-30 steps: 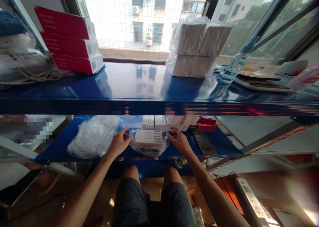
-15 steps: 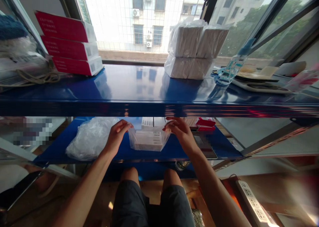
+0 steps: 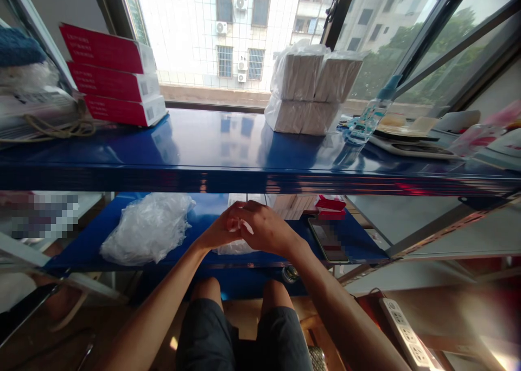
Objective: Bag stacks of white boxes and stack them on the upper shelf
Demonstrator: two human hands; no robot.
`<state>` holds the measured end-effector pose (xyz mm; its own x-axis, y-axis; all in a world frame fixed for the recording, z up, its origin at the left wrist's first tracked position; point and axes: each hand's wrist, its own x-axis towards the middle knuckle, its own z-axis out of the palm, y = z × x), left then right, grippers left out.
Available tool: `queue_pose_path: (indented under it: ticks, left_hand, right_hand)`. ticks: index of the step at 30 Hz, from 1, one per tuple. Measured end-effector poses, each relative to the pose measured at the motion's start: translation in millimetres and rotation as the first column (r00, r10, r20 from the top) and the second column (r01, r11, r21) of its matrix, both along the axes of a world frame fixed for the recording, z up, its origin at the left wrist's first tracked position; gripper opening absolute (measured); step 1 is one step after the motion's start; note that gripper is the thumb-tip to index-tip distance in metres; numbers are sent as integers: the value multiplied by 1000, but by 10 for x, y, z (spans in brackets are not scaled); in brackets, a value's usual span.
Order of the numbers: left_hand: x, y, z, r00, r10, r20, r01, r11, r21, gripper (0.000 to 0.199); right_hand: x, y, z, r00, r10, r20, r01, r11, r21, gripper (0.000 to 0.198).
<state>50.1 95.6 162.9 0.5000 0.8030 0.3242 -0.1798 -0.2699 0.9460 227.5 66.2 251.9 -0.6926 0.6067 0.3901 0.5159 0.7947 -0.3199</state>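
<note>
On the lower blue shelf, a clear plastic bag (image 3: 235, 247) with a white box inside lies mostly hidden beneath my hands. My left hand (image 3: 222, 229) is closed, its fingers gathered on the bag's top. Over it crosses my right hand (image 3: 268, 227), also closed, with a bit of whitish plastic showing between the two hands. Just behind them are white boxes (image 3: 236, 198), partly covered. A heap of clear plastic bags (image 3: 148, 229) rests to the left of my left hand.
Right of my hands lie a phone (image 3: 325, 240) and small red boxes (image 3: 330, 205). The upper blue shelf (image 3: 211, 148) overhangs the back, carrying stacked red-and-white boxes (image 3: 118, 81), plastic-wrapped grey packs (image 3: 309, 91) and a clear bottle (image 3: 370, 119). A power strip (image 3: 405, 333) is at lower right.
My hands were apart, each pinching one side of the bag's opening. Now they have come together over the bag, bunching its top and covering most of the box.
</note>
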Motion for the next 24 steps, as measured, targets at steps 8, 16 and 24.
queue_pose_path:
  ticks: [8,16,24]
  left_hand:
    - [-110,-101,-20,998,52,34,-47,991,-124,55]
    - [-105,-71,-2,967,248,-55,-251,967,-51,40]
    - [-78,-221,83,877,433,-206,-370,885,284,26]
  right_hand:
    - [166,184,-330,925,-295,-239,204,917,-343,17]
    - [155,160,-630,875,-338,-347,88,816,-572,12]
    - [-64,199,-788,871,-431,-236,363,888,-281,28]
